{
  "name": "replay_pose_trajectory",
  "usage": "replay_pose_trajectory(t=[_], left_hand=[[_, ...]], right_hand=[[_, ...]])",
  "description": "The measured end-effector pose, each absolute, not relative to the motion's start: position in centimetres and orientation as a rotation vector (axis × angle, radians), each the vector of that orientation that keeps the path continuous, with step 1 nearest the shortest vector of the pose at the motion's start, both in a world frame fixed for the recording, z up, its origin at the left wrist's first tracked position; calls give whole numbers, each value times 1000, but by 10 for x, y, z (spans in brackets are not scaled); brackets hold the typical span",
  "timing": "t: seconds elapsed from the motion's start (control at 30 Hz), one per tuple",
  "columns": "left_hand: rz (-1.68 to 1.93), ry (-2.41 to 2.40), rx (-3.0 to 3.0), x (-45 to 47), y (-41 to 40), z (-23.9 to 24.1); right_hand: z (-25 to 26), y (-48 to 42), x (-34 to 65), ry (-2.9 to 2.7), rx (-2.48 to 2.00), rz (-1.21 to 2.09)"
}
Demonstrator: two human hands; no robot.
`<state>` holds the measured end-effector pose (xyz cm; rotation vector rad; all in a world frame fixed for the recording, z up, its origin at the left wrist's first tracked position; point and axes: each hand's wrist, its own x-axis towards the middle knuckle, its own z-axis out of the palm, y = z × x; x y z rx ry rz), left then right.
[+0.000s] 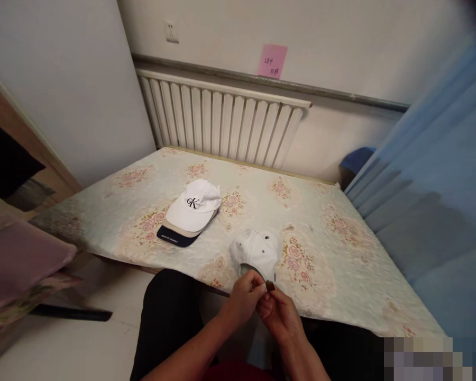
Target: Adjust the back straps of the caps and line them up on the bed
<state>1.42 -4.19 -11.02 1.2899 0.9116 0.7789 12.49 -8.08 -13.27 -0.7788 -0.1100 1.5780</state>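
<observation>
A white baseball cap (257,251) rests near the front edge of the table, its back opening facing me. Both hands meet at that opening, where a small brown piece (270,286), which looks like the cap's strap end, sticks out between the fingers. My left hand (244,297) pinches at the strap from the left. From the right, my right hand (281,316) grips the brown piece, its other fingers curled under. Farther left lies a stack of caps: a white cap (196,203) with black "CK" letters sits over a beige brim and a dark brim (176,238).
The table wears a floral cloth (254,196). Behind it a white radiator (222,116) and a pipe run along the wall, with a pink note (273,61) above. A blue curtain (432,159) hangs at right. A pink-covered seat (24,259) stands at left.
</observation>
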Motion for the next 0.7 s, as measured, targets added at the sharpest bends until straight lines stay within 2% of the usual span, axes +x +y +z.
replay_pose_trajectory(t=[0.7], left_hand=[[793,851,1191,13,-39,-114]], right_hand=[[-137,-82,124,-196,-790,1572]])
